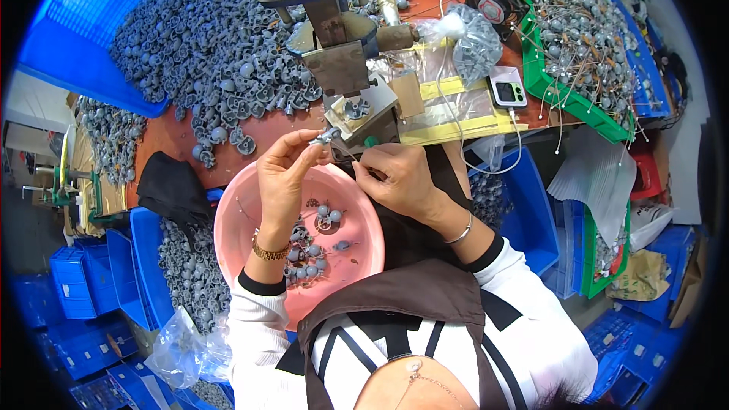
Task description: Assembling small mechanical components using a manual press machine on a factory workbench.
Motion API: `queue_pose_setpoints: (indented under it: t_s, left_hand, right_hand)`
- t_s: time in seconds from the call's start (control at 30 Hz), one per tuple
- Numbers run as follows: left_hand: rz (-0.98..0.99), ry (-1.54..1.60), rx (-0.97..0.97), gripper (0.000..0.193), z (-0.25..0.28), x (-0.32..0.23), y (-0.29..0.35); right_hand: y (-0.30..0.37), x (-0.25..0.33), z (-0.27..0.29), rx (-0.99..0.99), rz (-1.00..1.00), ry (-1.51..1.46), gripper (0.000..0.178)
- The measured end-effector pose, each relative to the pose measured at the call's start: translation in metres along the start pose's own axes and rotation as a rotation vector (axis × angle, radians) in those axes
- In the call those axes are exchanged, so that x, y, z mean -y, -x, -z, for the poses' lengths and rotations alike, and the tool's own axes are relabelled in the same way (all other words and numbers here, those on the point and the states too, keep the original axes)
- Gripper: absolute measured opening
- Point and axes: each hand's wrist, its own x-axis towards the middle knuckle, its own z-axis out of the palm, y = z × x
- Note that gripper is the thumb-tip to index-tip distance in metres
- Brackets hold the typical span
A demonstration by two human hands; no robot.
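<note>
My left hand (pixel 282 175) is closed in a pinch on a small grey plastic part (pixel 326 136), just in front of the press fixture (pixel 355 109). A thin wire or cord (pixel 348 153) runs from near that part to my right hand (pixel 402 178), whose thumb and fingertips are pressed together on it. The metal head of a bench press (pixel 334 68) stands right above the fixture. Below my left hand lies a pink basin (pixel 357 212), holding several grey balls with thin leads (pixel 307 254).
A large heap of grey plastic shells (pixel 220 45) covers the bench's left side, beside a blue crate (pixel 83 38). At the right are a small black fan (pixel 495 6), a phone (pixel 507 88) with a white cable, and a green tray (pixel 543 80) of wired grey balls.
</note>
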Motion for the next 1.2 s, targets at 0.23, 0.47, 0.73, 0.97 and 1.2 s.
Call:
queue_pose_setpoints:
  t_s: [0.23,0.47,0.73,0.97,1.2]
  left_hand:
    - [-0.080,-0.117,0.012,0.022,-0.005,-0.002,0.006]
    - [-0.184,-0.280,0.100,0.019,-0.008,-0.007,0.010]
    - [-0.397,-0.532,0.152,0.020,-0.022,-0.005,0.016]
    - [-0.445,-0.344,-0.272,0.019,-0.015,-0.011,0.010]
    - [-0.782,-1.268,-0.088,0.040,-0.022,-0.009,0.001]
  right_hand:
    - [-0.002,0.001,0.007,0.104,0.017,-0.067,0.016]
    - [-0.002,0.003,0.013,0.199,-0.075,-0.135,0.014]
    - [-0.003,0.000,0.009,0.233,-0.710,-0.576,0.023]
    - [-0.005,-0.036,0.006,-0.036,-0.686,-0.781,0.015]
    - [-0.012,-0.036,-0.003,0.047,-0.400,-0.302,0.012]
